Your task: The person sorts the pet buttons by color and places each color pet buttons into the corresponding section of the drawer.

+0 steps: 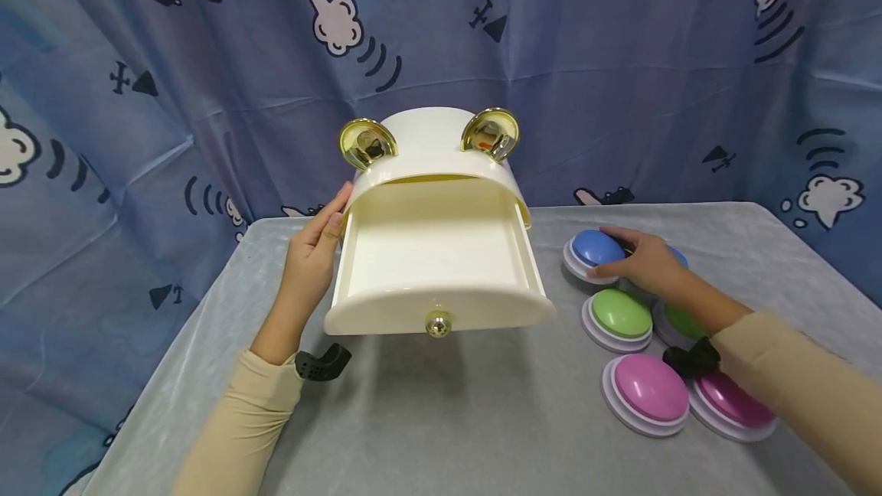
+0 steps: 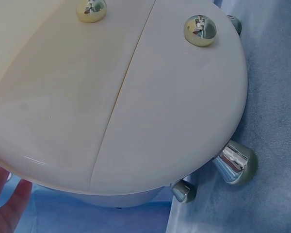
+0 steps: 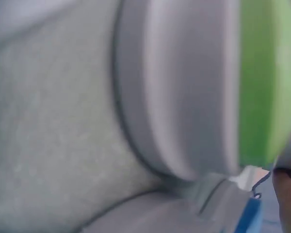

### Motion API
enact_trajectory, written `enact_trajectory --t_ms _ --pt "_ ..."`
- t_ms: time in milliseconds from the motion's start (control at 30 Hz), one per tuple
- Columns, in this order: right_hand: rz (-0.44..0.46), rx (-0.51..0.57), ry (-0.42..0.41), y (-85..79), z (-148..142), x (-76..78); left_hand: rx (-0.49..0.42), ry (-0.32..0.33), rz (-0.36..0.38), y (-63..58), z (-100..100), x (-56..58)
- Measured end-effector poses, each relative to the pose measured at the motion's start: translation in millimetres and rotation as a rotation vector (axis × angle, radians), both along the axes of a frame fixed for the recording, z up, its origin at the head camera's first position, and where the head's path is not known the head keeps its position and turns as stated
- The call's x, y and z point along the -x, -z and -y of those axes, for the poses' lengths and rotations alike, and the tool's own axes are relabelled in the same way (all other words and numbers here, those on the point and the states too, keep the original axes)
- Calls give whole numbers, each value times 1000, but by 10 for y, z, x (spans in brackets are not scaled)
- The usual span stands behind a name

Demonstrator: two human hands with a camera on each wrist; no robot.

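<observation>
A rounded white drawer box (image 1: 441, 128), shaped like an alarm clock with two gold bells on top, stands at the table's middle. Its upper drawer (image 1: 437, 312) is pulled out, and the inside is bare. My left hand (image 1: 313, 259) rests along the box's left side with its fingers extended; its fingertips (image 2: 19, 199) show at the rim in the left wrist view. To the right, my right hand (image 1: 644, 259) grips a blue dome button (image 1: 596, 247) by its white base, thumb in front and fingers behind. A green dome button (image 3: 262, 87) fills much of the right wrist view.
Another blue button (image 1: 678, 255) is partly hidden behind my right hand. Nearer are two green buttons (image 1: 622, 312) and two pink buttons (image 1: 651, 386), some beneath my right forearm. A patterned blue curtain (image 1: 427, 37) hangs behind the grey-covered table (image 1: 441, 435).
</observation>
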State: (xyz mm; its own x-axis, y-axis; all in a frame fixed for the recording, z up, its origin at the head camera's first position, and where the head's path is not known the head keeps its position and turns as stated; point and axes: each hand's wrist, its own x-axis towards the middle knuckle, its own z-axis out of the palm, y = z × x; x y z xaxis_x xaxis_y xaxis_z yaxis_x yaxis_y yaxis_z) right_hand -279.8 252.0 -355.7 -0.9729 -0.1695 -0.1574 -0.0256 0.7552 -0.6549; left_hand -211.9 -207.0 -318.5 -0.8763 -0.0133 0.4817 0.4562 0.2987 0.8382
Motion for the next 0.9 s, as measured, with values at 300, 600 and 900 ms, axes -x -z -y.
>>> enact_trajectory --t_ms 300,600,900 --pt "-6 28 51 -400 94 -149 -1 0 1 3 -1 3" --pt "-17 90 31 -668 291 -362 4 -2 4 -4 6 -1" --pt "-84 117 11 -874 420 -565 -12 11 1 2 -3 9"
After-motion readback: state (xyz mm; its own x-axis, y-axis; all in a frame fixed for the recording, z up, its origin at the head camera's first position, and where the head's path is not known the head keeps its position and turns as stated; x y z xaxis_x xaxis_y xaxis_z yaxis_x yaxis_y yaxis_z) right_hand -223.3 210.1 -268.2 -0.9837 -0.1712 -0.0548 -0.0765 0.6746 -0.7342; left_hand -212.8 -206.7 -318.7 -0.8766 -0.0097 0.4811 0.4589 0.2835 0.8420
